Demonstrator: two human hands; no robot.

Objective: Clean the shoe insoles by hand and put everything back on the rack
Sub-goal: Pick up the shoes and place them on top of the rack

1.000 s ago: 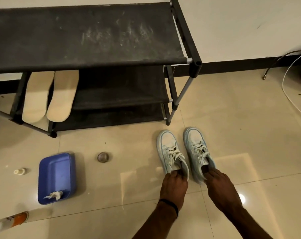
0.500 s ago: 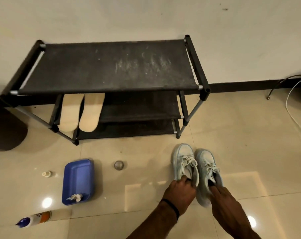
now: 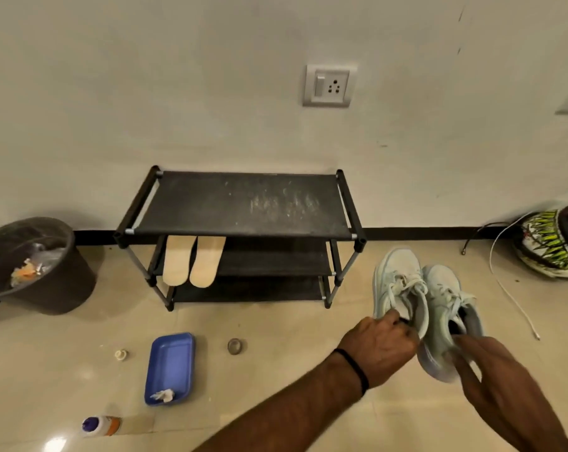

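- Left hand (image 3: 382, 345): fingers curled into the opening of the left sneaker (image 3: 398, 288), gripping it at the heel.
- Right hand (image 3: 491, 370): fingers pinching the heel collar of the right sneaker (image 3: 445, 308); both shoes appear held above the floor, to the right of the rack (image 3: 243, 207).
- Insoles (image 3: 193, 262): two, side by side, at the left end of the rack's middle shelf.
- Floor: blue tray (image 3: 170, 367) holding a crumpled wipe, bottle (image 3: 101, 426), bin (image 3: 38, 265) at left.

Pale mint lace-up sneakers (image 3: 419, 298); black fabric shoe rack (image 3: 243, 207); beige foam insoles (image 3: 193, 261); blue plastic tray (image 3: 170, 367); green-and-white zigzag-patterned helmet (image 3: 549, 246).
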